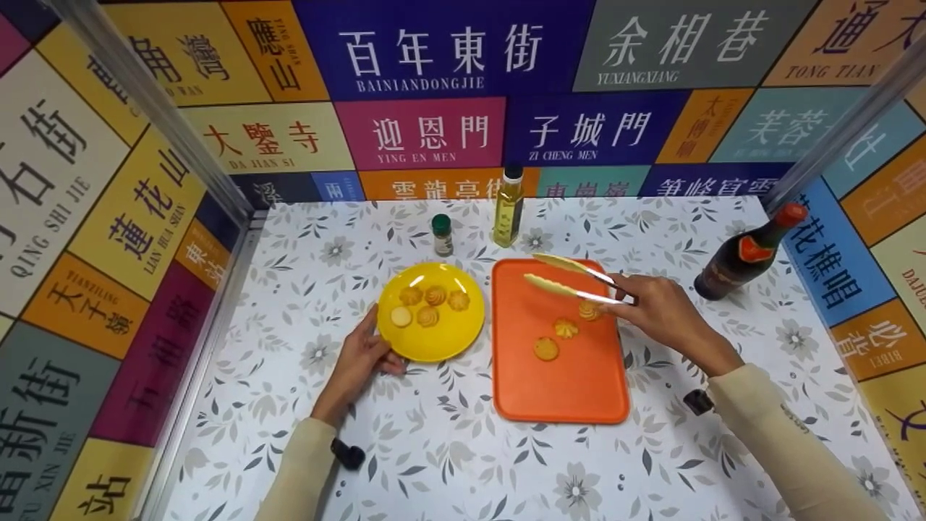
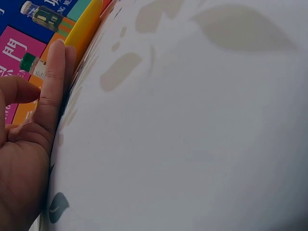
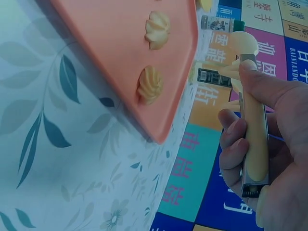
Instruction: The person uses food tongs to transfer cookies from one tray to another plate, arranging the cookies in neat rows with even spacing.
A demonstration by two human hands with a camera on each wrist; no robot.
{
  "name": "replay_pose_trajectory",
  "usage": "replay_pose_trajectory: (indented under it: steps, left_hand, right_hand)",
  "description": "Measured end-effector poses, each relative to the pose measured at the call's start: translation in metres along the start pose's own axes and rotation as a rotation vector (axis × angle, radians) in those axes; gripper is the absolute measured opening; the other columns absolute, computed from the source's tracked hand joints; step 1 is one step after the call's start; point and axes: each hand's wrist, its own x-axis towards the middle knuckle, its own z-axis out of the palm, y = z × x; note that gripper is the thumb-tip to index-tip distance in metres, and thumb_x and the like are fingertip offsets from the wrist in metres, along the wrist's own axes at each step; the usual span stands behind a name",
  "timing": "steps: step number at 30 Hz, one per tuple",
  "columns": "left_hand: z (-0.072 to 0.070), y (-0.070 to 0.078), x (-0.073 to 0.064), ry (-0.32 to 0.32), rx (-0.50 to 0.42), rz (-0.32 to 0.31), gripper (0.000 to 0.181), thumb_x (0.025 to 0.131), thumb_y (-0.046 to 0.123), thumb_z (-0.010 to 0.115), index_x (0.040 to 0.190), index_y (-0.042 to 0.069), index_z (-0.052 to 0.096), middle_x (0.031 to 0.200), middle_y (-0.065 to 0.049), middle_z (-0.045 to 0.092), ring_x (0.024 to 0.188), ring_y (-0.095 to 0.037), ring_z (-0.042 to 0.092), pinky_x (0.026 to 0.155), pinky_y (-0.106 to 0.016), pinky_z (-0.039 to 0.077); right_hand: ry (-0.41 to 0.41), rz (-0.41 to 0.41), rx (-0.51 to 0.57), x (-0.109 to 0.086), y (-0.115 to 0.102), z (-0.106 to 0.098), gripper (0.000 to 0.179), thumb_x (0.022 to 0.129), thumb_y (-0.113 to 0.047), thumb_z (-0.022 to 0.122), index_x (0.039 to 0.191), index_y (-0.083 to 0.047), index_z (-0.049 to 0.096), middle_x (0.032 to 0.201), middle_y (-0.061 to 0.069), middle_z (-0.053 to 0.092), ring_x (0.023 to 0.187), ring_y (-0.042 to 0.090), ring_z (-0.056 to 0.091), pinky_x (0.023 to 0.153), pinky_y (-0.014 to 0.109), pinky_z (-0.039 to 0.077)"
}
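My right hand [image 1: 655, 307] grips tongs [image 3: 255, 139] with pale yellow tips above the orange tray [image 1: 557, 398]. The tongs' arms stand apart with nothing between the tips. Three cookies lie on the tray: a round flat one [image 1: 546, 348], a flower-shaped one [image 1: 566, 328] and a swirled one [image 1: 589, 310] close by the right hand. My left hand [image 1: 365, 347] rests at the lower left rim of the yellow plate [image 1: 456, 340]; its fingers look straight in the left wrist view. Several cookies, including a pale round one [image 1: 401, 316], sit on the plate.
Behind the plate stands a small green-capped seasoning jar [image 1: 442, 235]. An oil bottle [image 1: 508, 210] stands behind the tray, and a dark red-topped bottle [image 1: 745, 257] at the right. Printed panels [image 1: 419, 134] wall the table's back and sides.
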Motion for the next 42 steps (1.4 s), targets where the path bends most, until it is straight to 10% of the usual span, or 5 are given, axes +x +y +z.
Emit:
replay_pose_trajectory:
  steps: [42]
  left_hand:
    - [-0.001,-0.002,-0.001,-0.005,0.038,0.009,0.079,0.111,-0.001,0.055,0.178,0.019,0.019,0.089,-0.033,0.074,0.071,-0.035,0.079,0.072,-0.047,0.071]
  right_hand:
    - [-0.056,0.180,-0.013,-0.073,0.027,-0.016,0.055,0.095,-0.031,0.089,0.142,-0.005,0.075,0.090,0.000,0.074,0.069,0.015,0.052,0.054,0.024,0.044]
